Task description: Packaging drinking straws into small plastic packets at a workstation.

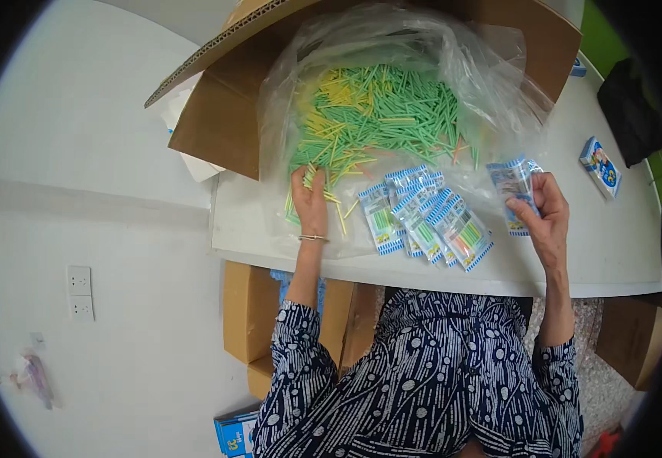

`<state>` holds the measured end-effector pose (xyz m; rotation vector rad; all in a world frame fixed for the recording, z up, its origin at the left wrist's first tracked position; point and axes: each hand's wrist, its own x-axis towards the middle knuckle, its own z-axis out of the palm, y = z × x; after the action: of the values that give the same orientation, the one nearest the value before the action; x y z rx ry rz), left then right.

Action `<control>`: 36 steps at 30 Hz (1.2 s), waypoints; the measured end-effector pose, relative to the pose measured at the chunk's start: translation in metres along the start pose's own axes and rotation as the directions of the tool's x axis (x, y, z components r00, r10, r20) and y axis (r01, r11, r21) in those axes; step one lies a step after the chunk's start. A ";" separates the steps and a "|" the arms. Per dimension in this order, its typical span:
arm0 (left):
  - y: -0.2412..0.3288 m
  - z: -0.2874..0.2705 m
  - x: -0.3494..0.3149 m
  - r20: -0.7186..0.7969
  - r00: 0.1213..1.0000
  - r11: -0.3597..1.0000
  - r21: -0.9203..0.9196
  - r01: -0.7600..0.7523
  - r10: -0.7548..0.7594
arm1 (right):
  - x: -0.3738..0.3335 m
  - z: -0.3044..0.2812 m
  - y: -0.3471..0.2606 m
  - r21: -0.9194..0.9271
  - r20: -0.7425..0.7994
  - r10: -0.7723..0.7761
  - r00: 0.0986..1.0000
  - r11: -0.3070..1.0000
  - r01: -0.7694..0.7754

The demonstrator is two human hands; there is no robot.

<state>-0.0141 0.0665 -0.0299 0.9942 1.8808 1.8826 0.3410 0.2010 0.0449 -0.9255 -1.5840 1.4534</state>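
A big loose pile of short thin sticks (399, 107), mostly green with yellow and a few pink ones, spills from a clear plastic bag (472, 61). At the pile's near left edge, my left hand (310, 202) is closed on a few yellow-green sticks (309, 175). My right hand (546, 217) pinches a small blue-and-white printed packet (511, 187) by its right side, above the table; whether anything is inside it I cannot make out. Between my hands lies an overlapping heap of similar packets (426, 217), with green and pink sticks showing through their clear windows.
An open cardboard box (220, 118) lies behind and around the bag on the white table (270, 252). Farther right are a small blue-and-white box (602, 168) and a black item (627, 111). Cardboard boxes (247, 313) stand below the table's front edge; a wall is on the left.
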 end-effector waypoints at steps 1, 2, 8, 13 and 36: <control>0.001 0.000 0.001 -0.014 1.000 0.999 0.022 0.029 -0.028 | 0.001 0.001 0.001 -0.004 -0.001 0.000 1.000 1.000 0.000; 0.002 -0.001 0.002 -0.013 0.999 0.999 0.018 0.030 -0.029 | 0.002 0.002 0.003 -0.015 0.049 -0.018 0.999 1.000 0.019; 0.001 -0.001 0.004 0.043 0.998 0.997 0.062 -0.053 0.050 | 0.003 0.025 0.001 -0.073 0.151 -0.101 0.983 0.991 0.113; 0.021 0.010 0.000 0.040 0.996 0.993 0.081 -0.087 0.084 | 0.002 0.023 0.000 -0.122 0.196 -0.025 0.980 0.991 0.050; 0.163 0.193 -0.035 0.560 0.818 0.974 -0.085 0.210 -0.128 | 0.045 -0.051 -0.009 0.342 0.349 0.105 0.931 0.911 -0.231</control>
<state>0.1781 0.1732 0.0997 1.1283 1.4152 1.3999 0.3671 0.2628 0.0589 -0.6294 -1.3917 2.0359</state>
